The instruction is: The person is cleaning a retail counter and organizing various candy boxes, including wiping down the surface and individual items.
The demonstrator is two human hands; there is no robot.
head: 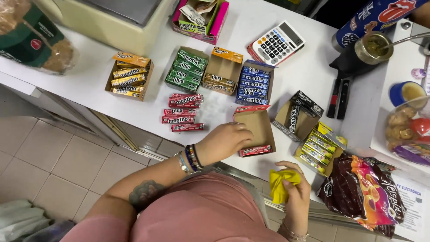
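My left hand (226,141) rests on the near edge of an open cardboard candy box (257,127), fingers curled on its rim; one red candy roll (255,150) lies in it. Left of that hand lies a loose pile of red candy rolls (182,112) on the white counter (309,71). My right hand (295,190) is below the counter edge, shut on a crumpled yellow cloth (280,183).
Boxes of candy rolls stand on the counter: orange (130,75), green (186,69), a second orange (222,71), blue (253,84), black (298,114), yellow (319,148). A calculator (276,43), pink box (199,18), dark snack bag (365,192) and metal cup (374,46) surround them.
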